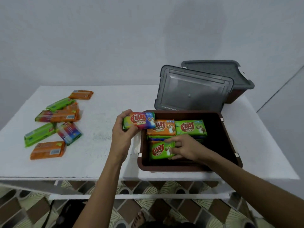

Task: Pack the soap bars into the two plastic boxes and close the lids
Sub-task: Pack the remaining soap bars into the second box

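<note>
An open brown plastic box (230, 142) stands on the white table, with orange (162, 128) and green (190, 127) soap bars inside on a lower layer. My left hand (122, 129) grips a rainbow-wrapped soap bar (139, 120) over the box's left rim. Inside the box, my right hand (185, 148) holds a green soap bar (160, 150) at its right end, near the front. A grey lid (192, 89) leans behind this box. The second brown box (235, 94) sits at the back right with its grey lid (213, 68) on it.
Several loose soap bars, orange (47, 149), green (39, 134) and rainbow (69, 132), lie scattered on the left of the table (98, 145). A wall rises behind the table. A patterned tile floor shows below the front edge.
</note>
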`<action>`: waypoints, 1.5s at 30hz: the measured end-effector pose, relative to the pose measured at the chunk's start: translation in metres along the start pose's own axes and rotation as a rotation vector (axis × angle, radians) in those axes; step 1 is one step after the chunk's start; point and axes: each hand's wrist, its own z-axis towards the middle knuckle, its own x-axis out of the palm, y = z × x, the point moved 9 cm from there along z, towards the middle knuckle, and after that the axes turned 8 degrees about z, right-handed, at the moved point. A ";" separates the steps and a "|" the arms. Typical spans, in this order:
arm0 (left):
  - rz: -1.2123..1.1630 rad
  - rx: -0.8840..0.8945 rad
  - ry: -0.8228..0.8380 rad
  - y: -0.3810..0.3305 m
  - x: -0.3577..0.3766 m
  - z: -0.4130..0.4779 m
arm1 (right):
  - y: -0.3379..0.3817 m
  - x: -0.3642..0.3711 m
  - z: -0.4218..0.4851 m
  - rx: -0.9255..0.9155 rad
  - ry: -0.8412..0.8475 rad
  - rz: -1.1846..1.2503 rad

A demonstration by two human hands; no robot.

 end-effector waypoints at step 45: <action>0.944 0.404 0.063 -0.014 0.050 -0.018 | -0.034 -0.077 -0.018 0.060 -0.207 -0.793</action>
